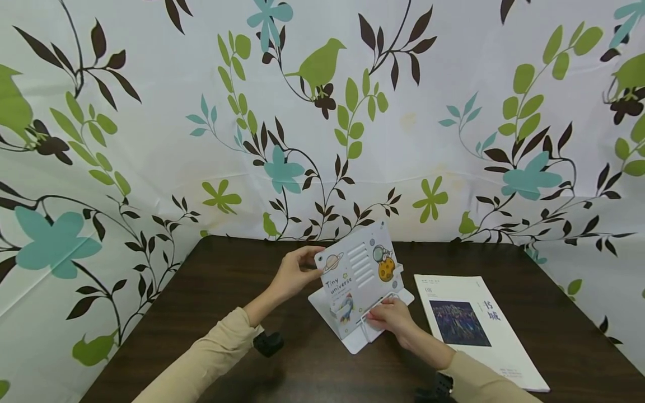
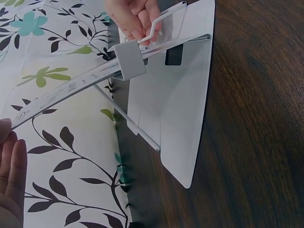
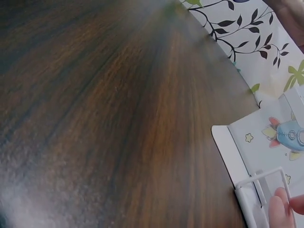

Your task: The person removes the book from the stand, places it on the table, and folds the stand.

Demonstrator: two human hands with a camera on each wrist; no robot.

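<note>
A white book stand [image 1: 356,272], printed with planets and the words "Tiny universe", has its panel tilted up from a flat base [image 1: 327,307] on the table. My left hand [image 1: 294,271] pinches the panel's upper left corner between thumb and fingers. At the lower edge, my right hand [image 1: 390,316] grips a white wire page holder [image 3: 270,173]. Seen side-on in the left wrist view, a thin support rod [image 2: 128,118] runs between the raised panel and the base. A small white ledge [image 2: 129,60] juts from the panel near the right hand.
A white book or magazine [image 1: 478,330] with a dark cover picture lies to the right of the stand. Both rest on a dark wooden table [image 1: 211,313]. Behind and at the sides hangs a white cloth [image 1: 403,129] patterned with leaves, birds and flowers.
</note>
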